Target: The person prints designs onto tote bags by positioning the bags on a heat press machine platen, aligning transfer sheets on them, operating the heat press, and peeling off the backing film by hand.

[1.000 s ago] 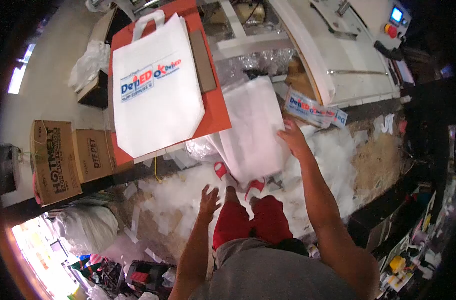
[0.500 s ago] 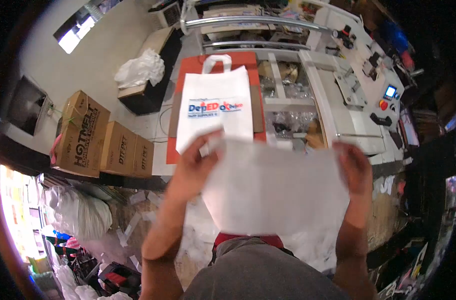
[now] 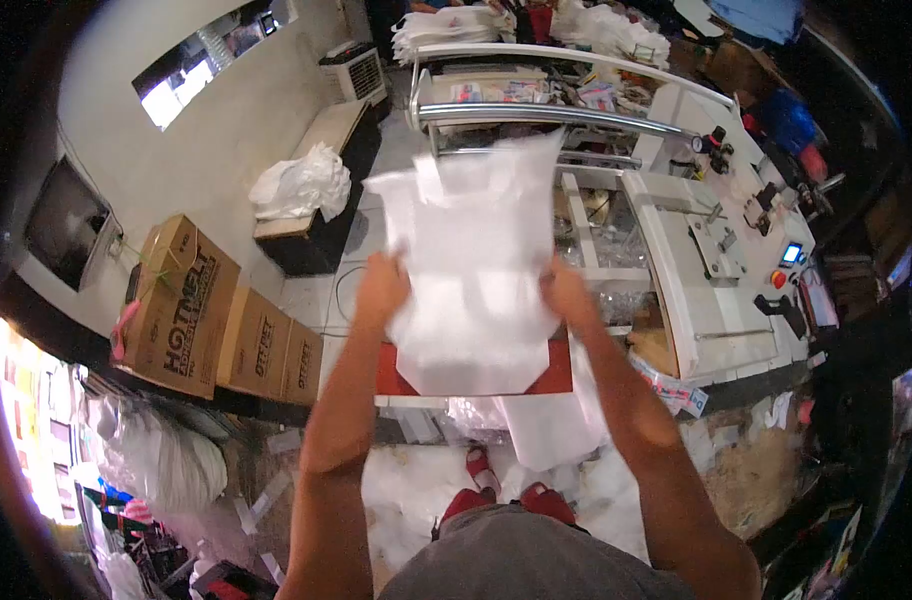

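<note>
A plain white bag (image 3: 473, 235), blurred by motion, hangs between my two hands above the worktable. My left hand (image 3: 382, 288) has its fingers closed on the bag's left side. On the opposite side, my right hand (image 3: 572, 294) grips the other edge. The bag's upper part stands up and flares outward, while its lower end has slanted corners. Beneath it shows part of a red board (image 3: 556, 372), mostly covered by the bag. No printed bag can be seen on the board from here.
A white press machine (image 3: 711, 285) with a small lit screen stands right of the board. Metal bars (image 3: 556, 115) cross behind it. Brown cartons (image 3: 186, 310) stand at the left. A white plastic bundle (image 3: 306, 182) lies on a bench. White material covers the floor around my feet.
Both hands have moved forward and up with the white bag, from near my body to over the red board. The printed bag on the board is out of sight. My view has shifted.
</note>
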Available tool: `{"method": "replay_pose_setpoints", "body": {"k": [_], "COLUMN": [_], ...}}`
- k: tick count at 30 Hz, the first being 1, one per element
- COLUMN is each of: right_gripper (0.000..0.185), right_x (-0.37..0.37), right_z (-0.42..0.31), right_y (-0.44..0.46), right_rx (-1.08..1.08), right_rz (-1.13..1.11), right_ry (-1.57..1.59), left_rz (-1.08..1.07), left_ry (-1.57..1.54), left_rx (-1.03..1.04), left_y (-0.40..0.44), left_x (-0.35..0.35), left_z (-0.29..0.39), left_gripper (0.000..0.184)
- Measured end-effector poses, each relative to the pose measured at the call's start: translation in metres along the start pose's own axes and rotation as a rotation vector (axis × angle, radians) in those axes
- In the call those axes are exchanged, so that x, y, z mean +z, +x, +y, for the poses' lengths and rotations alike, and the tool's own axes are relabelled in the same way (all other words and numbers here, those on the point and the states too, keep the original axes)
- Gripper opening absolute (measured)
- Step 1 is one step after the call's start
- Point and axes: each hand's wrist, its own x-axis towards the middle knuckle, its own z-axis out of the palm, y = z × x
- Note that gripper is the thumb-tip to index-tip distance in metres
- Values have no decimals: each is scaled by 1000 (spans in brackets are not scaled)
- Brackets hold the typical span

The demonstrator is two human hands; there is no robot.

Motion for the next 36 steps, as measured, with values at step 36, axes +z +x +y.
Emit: {"method": "replay_pose_setpoints", "body": {"k": [36], "right_gripper": [64], "right_x": [118], "right_z": [-12], "right_y": [-14], "right_rx": [-379], "right_rz": [-125], "right_ry": [-393], "left_rz": [-155], "left_ry": [158], "left_rx": [63], "left_y": [115], "left_x": [153], "left_z": [-2], "left_gripper": [67]}}
